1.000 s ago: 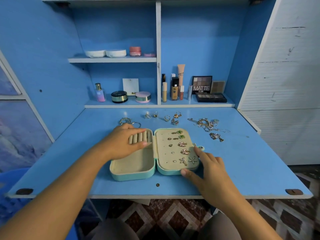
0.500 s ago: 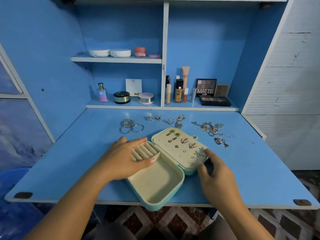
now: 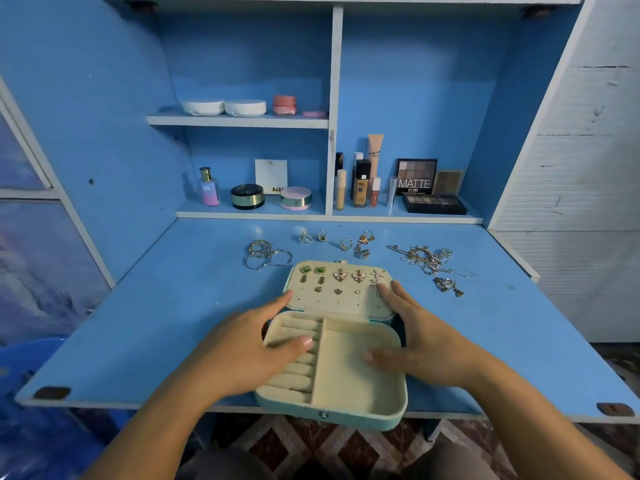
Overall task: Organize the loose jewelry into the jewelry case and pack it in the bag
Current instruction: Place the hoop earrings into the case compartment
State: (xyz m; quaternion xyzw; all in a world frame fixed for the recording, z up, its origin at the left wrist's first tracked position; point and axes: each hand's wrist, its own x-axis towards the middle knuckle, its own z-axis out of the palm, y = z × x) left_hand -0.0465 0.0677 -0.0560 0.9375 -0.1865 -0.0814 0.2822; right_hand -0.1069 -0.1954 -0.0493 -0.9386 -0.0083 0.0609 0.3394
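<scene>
As it lies open in the lower ctr of the frame, the jewelry case (image 3: 349, 386) sits at the near edge of the desk (image 3: 166, 323) w/ its front lip overhanging, tray toward the btm of the frame & lid folded back flat toward the top. Tray has ring rolls down its left side & one plain compartment on the right. Lid panel carries earrings (image 3: 341, 275) pinned in rows: two green studs, two winged gold pcs, a starfish pair, a few small ones below. Left hand (image 3: 242, 344) rests on the case's left side, thumb across the ring rolls, fingers (image 3: 277, 303) stretched fairly straight up to the lid's left edge; released, nothing pinched. Right hand (image 3: 426, 341) mirrors it on the right: thumb flat inside the plain compartment, fingers (image 3: 391, 292) extended along the outer wall, tips touching the lid's right corner by the starfish pair, likewise unclenched. Above the case on the desk, loose jewelry in a row: thin hoops (image 3: 266, 256) at left, several rings (image 3: 322, 236) ctr, a tangle of chains (image 3: 424, 258) at right w/ a pendant (image 3: 448, 285) just below it. Further up, shelves (image 3: 242, 121) w/ cosmetics: perfume bottle (image 3: 209, 187), round compacts (image 3: 247, 196), tubes (image 3: 375, 150), a palette (image 3: 415, 176) marked MATTE; white jars (image 3: 202, 107) on the upper-left shelf. Patterned floor tiles (image 3: 346, 448) at the btm.
</scene>
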